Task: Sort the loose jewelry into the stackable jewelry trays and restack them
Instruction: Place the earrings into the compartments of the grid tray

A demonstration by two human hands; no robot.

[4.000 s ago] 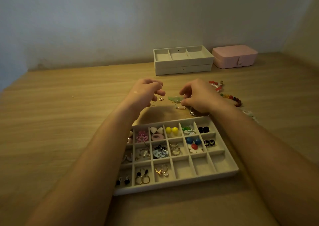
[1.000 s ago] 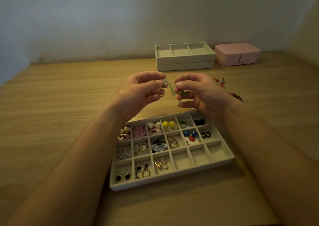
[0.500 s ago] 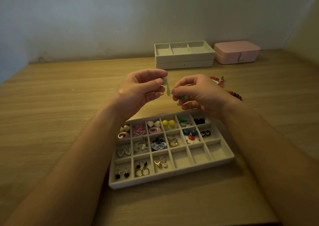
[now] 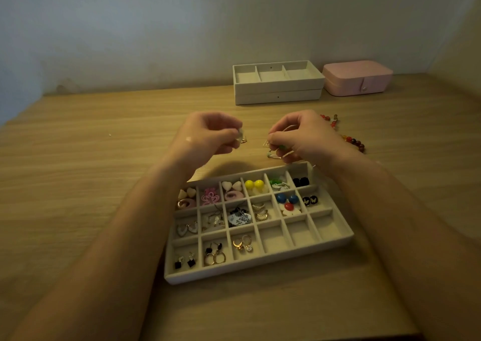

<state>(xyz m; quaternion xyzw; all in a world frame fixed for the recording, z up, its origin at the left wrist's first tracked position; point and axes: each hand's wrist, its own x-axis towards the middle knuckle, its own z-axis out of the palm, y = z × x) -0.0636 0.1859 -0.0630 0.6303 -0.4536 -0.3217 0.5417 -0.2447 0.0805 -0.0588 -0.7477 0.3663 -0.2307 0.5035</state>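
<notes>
So we've got the grey felt tray (image 4: 260,271) lying flat on the wooden table (image 4: 78,184), split into small square cells. The filled ones are its far and left cells, with paired earrings: yellow balls (image 4: 254,184), pink flowers (image 4: 210,196), black studs (image 4: 301,182), gold hoops (image 4: 215,258). Both hands hover just beyond the tray. The left hand (image 4: 208,135) has its fingers pinched on a tiny pale earring (image 4: 240,135), and the right hand (image 4: 304,135) has its fingers curled round a green and gold bit (image 4: 279,148). We can't make out either piece properly, too small and blurry. Past the tray's far right corner a beaded bracelet (image 4: 354,142) is half hidden behind the right hand. Well beyond the tray, two stacked trays (image 4: 278,92) and a pink box (image 4: 356,77) sit by the wall
</notes>
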